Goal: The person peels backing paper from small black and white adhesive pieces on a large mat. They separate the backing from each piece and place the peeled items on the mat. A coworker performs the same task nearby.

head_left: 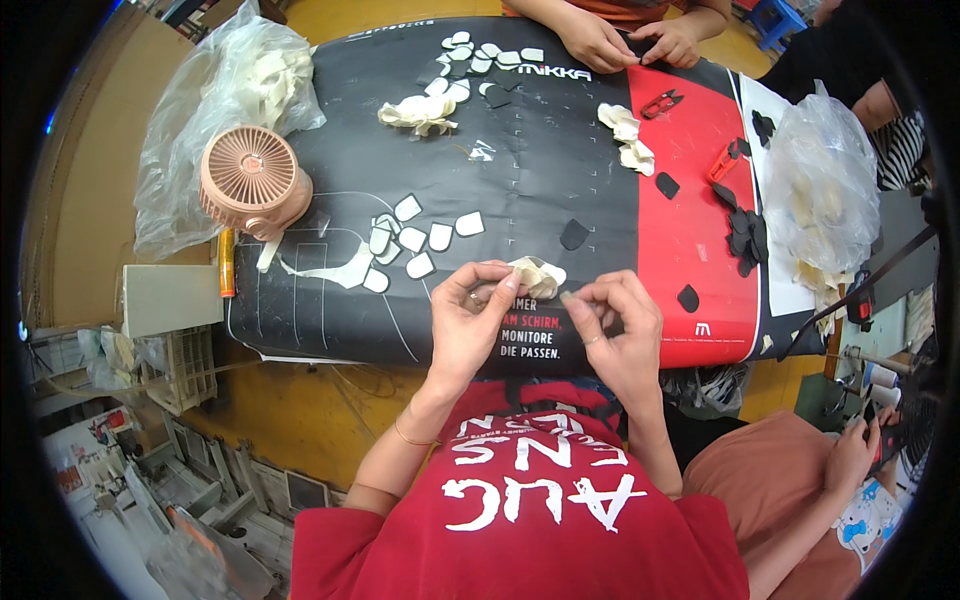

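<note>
Just above the near edge of the table, my left hand (468, 315) pinches a small stack of cream fabric pieces (541, 277) between thumb and fingers. To its right, my right hand (620, 325) is curled, thumb and forefinger drawn together close to the stack. Anything between those fingertips is too small to make out. Beyond my hands lies a black rounded patch (574, 235). Several white patches with dark edges (440, 237) are scattered to the left, beside a pale torn strip (345, 272).
A pink fan (255, 180) stands at the left by a clear bag of cream pieces (262, 80). Across the table are another person's hands (640, 42). Red-handled thread snips (660, 104), black patches (745, 235) and another clear bag (822, 185) lie right. A co-worker sits close at my right.
</note>
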A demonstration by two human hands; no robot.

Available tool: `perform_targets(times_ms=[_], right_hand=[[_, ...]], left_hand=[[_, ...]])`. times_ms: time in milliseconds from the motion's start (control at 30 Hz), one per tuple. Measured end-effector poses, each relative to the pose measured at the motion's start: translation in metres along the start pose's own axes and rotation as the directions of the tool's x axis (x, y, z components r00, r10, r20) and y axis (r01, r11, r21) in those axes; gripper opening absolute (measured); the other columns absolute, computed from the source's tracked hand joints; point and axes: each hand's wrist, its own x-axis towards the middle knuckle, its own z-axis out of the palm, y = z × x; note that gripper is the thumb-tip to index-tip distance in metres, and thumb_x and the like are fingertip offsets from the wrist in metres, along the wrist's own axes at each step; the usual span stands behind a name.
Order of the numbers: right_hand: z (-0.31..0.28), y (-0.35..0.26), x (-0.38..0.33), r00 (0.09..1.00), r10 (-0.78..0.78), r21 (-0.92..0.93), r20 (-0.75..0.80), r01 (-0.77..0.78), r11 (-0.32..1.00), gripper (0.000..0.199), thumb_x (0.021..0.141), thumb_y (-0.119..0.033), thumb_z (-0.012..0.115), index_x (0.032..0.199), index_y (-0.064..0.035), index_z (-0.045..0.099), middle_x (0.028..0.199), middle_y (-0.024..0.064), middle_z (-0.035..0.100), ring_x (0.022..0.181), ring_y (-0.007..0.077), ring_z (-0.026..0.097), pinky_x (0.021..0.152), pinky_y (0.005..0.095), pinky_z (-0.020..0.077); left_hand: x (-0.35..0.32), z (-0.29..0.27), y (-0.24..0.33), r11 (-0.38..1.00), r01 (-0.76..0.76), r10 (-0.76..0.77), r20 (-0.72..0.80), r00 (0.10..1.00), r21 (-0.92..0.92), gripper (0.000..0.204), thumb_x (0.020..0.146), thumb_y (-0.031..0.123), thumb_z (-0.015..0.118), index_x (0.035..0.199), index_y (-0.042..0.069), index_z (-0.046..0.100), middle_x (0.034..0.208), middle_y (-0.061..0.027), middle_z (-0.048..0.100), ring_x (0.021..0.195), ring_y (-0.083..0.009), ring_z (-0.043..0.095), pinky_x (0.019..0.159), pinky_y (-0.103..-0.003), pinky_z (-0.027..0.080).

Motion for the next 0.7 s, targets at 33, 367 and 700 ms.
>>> perform_targets(times_ms=[33,367,700], right_hand=[[-0.002,-0.005,-0.003,0.999,0.003,-0.009,0.043,-0.003,1.0,0.014,0.086,-0.013,0.078,0.09,-0.0006,0.072,0.087,0.0066,0.062,0.065,0.0131,0.057,0.056,0.0278,0.0445],[0.011,-0.01,-0.005,0.984,0.169,0.08,0.061,-0.173,0.982,0.016,0.086,-0.009,0.078,0.094,0.0023,0.071,0.076,0.0023,0.065,0.064,0.0059,0.056,0.057,0.0216,0.0411],[0.009,0.004,-0.006,0.993,0.043,0.056,0.114,-0.049,0.997,0.011,0.086,-0.002,0.073,0.093,0.0027,0.066,0.083,0.0102,0.065,0.067,0.0173,0.063,0.062,0.0291,0.0489]], left_hand=[[-0.001,0.001,0.001,1.0,-0.004,0.004,-0.008,1.0,-0.019,0.014,0.096,0.003,0.066,0.104,-0.008,0.066,0.108,-0.0126,0.068,0.094,-0.0152,0.07,0.081,-0.024,0.056],[-0.015,0.004,0.0,0.998,-0.009,0.011,0.033,0.999,-0.062,0.014,0.096,0.006,0.067,0.101,-0.006,0.068,0.107,-0.0102,0.068,0.088,-0.0128,0.066,0.083,-0.025,0.053],[-0.009,0.0,-0.001,0.99,0.139,-0.137,0.175,0.975,-0.001,0.023,0.098,0.015,0.067,0.108,-0.005,0.065,0.1,-0.0085,0.071,0.09,-0.0122,0.066,0.081,-0.027,0.055]])
